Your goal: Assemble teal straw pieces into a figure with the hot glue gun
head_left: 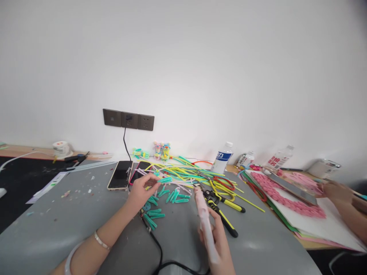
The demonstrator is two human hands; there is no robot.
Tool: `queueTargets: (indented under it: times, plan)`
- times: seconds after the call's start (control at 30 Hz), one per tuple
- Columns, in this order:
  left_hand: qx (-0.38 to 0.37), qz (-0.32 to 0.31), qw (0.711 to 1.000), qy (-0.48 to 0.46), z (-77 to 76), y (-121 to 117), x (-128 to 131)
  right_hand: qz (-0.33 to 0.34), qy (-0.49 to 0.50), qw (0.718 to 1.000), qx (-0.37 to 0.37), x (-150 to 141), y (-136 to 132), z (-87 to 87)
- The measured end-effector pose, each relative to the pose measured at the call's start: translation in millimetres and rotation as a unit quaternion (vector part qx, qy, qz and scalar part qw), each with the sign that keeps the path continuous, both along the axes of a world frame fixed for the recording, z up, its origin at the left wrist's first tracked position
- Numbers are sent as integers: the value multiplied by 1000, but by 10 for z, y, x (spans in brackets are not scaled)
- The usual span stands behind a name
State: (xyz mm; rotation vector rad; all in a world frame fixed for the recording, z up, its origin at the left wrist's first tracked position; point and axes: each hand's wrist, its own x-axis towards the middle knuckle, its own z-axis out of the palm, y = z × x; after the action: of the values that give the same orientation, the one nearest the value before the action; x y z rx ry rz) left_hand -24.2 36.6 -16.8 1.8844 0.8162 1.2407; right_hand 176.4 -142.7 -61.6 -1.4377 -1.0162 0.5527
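Observation:
My left hand (146,191) pinches a folded teal pipe cleaner piece (165,180) between thumb and fingertips, above the grey tabletop. In my right hand (219,238) is a pale pink glue gun (205,219), its nozzle pointing away from me and apart from the teal piece. Several more short teal pipe cleaner pieces (155,214) lie on the table just below and right of my left hand. Long yellow, teal and lilac pipe cleaners (183,170) are heaped behind both hands. Pliers with yellow-black handles (225,219) rest right of the glue gun.
Two phones (120,175) lie left of the heap, beside a black cable (156,240). A water bottle (222,158) and small pipe cleaner figures (162,151) stand by the wall. At right, another person's hand (338,191) is near pink braided yarn (275,194) and a phone.

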Motion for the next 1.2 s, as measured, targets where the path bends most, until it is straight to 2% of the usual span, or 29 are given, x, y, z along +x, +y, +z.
queueTargets:
  times: [0.17,0.37,0.57,0.7,0.8,0.87,0.9,1.03,1.1,1.17,1.2]
  plan:
    - [4,5,1000,-17,-9,12,-9,-57,-118,988,-84,-145,-105,-12]
    - [-2,3,1000,-14,4,3,-6,-100,-218,961,-139,-79,-228,-142]
    - [-1,14,1000,-2,4,7,-10,-63,-287,947,-130,10,-213,-106]
    - [-5,14,1000,-7,6,5,-5,-8,-315,940,-131,156,-231,-56]
    - [-10,12,1000,-6,13,-4,2,-12,-332,934,-131,274,-208,89]
    - [-10,11,1000,-4,17,-9,3,-34,-344,932,-113,340,-111,257]
    - [-8,11,1000,-3,18,-10,3,-20,-352,930,-102,368,-31,356]
    - [-1,8,1000,3,14,-8,0,111,-378,916,-79,407,448,732]
    - [-2,6,1000,7,8,-3,-2,177,-405,891,-102,362,703,847]
    - [-2,4,1000,11,0,3,-5,227,-452,849,-151,283,909,893]
    - [-1,4,1000,13,-4,5,-6,239,-460,840,-161,240,986,892]
